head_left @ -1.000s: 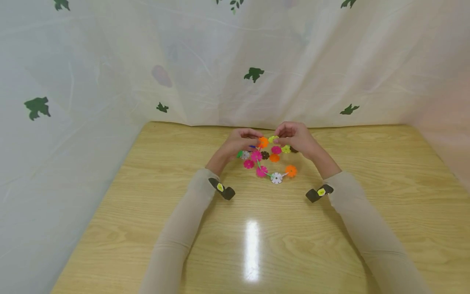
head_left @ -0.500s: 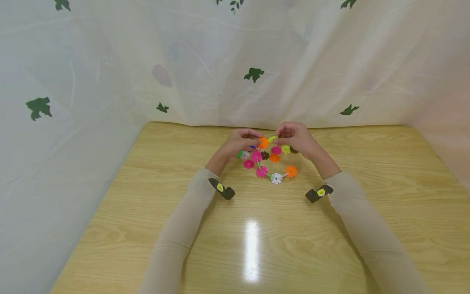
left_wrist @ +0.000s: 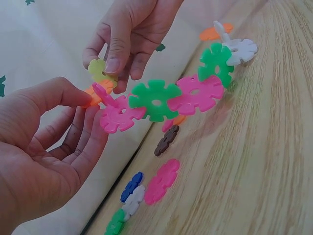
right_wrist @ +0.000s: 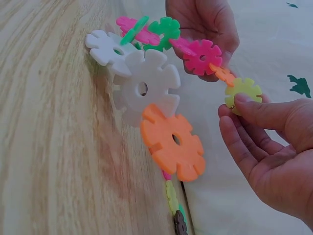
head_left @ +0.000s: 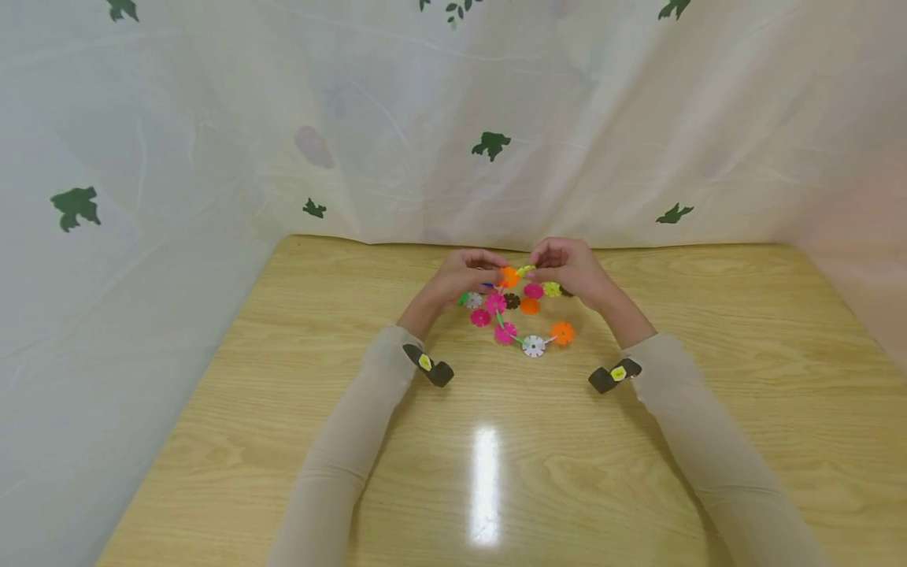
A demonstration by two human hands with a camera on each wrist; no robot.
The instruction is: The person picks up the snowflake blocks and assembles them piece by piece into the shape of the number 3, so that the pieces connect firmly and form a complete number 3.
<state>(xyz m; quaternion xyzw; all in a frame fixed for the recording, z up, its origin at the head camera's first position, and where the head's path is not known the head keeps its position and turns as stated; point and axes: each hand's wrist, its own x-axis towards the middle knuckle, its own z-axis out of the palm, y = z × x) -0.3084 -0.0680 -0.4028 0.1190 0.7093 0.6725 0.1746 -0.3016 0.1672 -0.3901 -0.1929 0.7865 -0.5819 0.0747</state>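
My left hand point(head_left: 462, 276) pinches an orange notched plastic disc point(head_left: 509, 277) at one end of a chain of interlocking flower-shaped discs. Between thumb and fingers of my right hand point(head_left: 572, 266) is a yellow disc point(right_wrist: 243, 89). Its edge meets the orange disc in both wrist views; whether their slots are fitted together I cannot tell. From there the chain curves toward the person through a pink disc point(left_wrist: 120, 117), a green disc point(left_wrist: 155, 102), another pink disc point(left_wrist: 198, 95), white discs point(right_wrist: 149, 88) and a second orange disc point(right_wrist: 173, 142) at its other end.
Behind the chain, several loose discs lie on the wooden table point(head_left: 283, 441), among them a brown disc point(head_left: 512, 301), a blue disc point(left_wrist: 131, 187) and a small green disc point(left_wrist: 115, 223). A pale curtain point(head_left: 397, 142) hangs along the table's back edge.
The yellow disc in the right hand has shifted slightly left and tilted against the orange disc. The left hand keeps its grip almost unmoved.
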